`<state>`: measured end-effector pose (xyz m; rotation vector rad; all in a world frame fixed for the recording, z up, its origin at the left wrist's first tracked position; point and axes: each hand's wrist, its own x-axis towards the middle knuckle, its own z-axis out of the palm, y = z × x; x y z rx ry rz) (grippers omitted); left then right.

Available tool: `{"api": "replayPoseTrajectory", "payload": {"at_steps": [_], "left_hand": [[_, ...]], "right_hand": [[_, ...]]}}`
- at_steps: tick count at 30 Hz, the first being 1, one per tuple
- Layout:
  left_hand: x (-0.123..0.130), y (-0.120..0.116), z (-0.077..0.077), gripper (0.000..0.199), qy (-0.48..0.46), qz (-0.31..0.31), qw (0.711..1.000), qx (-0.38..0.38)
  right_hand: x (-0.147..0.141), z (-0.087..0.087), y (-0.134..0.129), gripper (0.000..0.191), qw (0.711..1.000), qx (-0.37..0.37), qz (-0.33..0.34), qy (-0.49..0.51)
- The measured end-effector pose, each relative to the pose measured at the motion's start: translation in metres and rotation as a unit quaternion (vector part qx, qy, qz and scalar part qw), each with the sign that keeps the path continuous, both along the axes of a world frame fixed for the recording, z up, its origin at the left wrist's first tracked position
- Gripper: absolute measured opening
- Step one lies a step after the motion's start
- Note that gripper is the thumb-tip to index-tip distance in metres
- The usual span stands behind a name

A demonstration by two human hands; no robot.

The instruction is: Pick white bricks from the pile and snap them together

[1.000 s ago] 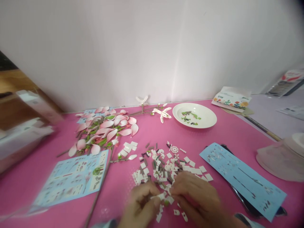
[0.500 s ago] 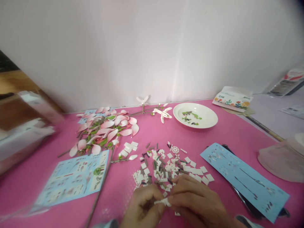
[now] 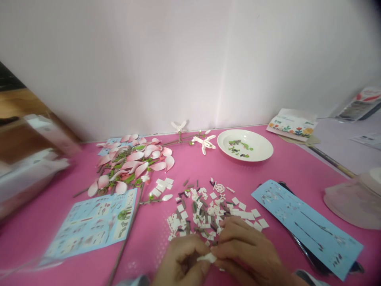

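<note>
Between my two hands, low in the head view, is a small white building-brick piece (image 3: 207, 258). My left hand (image 3: 183, 260) pinches its left end between thumb and forefinger. From the right, the fingertips of my right hand (image 3: 250, 250) close on its other end. Fingers hide part of the piece, so its exact shape cannot be made out. Just beyond the hands lies a spread of loose white, brown and black brick pieces (image 3: 205, 210). A small group of white tiles (image 3: 162, 186) sits to the left of that spread.
Pink petal pieces (image 3: 135, 157) are heaped at left, above a blue instruction sheet (image 3: 89, 222) and a long brown stem (image 3: 123, 242). White blossoms (image 3: 204, 143) lie at the back beside a white plate (image 3: 264, 153) with green bits. Another blue sheet (image 3: 306, 226) rests on a dark device.
Both hands have shifted slightly, with the white piece a little lower and to the right. The fingers now cover it differently. The other things stay where they were.
</note>
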<state>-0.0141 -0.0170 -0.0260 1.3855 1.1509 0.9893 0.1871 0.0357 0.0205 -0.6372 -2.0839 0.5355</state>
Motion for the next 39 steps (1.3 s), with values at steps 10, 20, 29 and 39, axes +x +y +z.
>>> {"api": "replayPoseTrajectory", "payload": {"at_steps": [10,20,29,39], "left_hand": [[0.005,0.000,-0.012,0.020,0.018,-0.032,0.999,-0.022],[0.002,0.000,-0.010,0.017,0.051,-0.035,0.998,0.004],[0.000,-0.003,-0.013,0.014,0.039,-0.031,0.998,0.023],[-0.002,-0.005,-0.014,0.013,0.059,-0.032,0.996,0.057]], "right_hand": [[-0.001,-0.008,-0.001,0.016,1.000,-0.006,0.020,0.016],[-0.001,-0.008,-0.003,0.014,1.000,-0.003,0.011,0.010],[0.000,-0.010,-0.004,0.019,1.000,-0.001,0.019,0.001],[-0.002,-0.013,-0.003,0.017,0.999,-0.023,0.044,-0.003]]}}
